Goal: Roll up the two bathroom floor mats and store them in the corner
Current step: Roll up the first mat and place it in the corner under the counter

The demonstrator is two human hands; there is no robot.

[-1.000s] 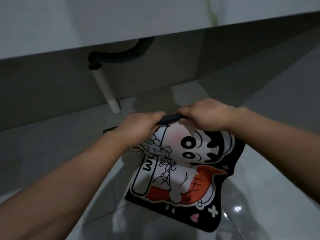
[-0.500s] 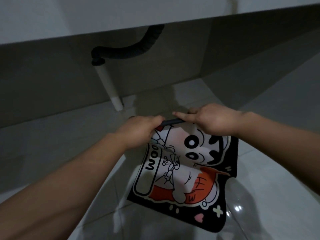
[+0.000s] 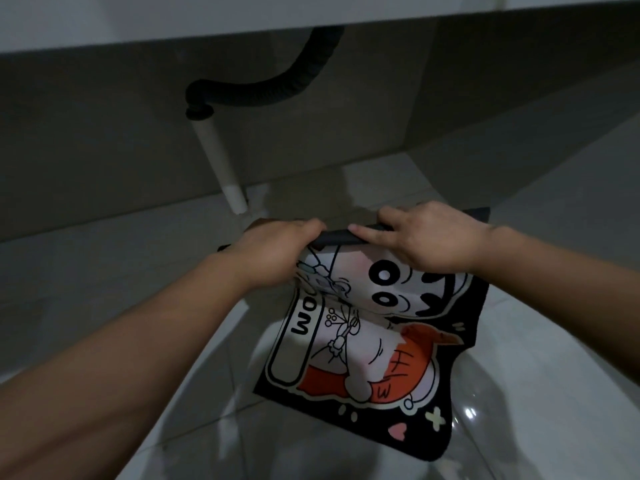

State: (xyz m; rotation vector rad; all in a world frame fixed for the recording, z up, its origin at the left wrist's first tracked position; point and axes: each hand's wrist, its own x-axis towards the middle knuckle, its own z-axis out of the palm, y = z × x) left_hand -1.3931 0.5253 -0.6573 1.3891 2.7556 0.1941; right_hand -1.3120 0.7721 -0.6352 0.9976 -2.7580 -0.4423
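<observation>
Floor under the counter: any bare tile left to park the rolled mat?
Bare tile lies between the white pipe and the side wall, just past both hands. More to the left, along the back wall. Crowded: the mat fills the middle, left hand and right hand on its rolled top edge.

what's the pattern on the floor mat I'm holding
The floor mat has a black border around a white-and-orange cartoon character, seen in the head view.

Mat's [image 3: 363, 344] far edge hidden under both hands, left hand [image 3: 277, 252] blurred, hose [image 3: 277, 91] top hidden by counter, forearms cropped.
</observation>
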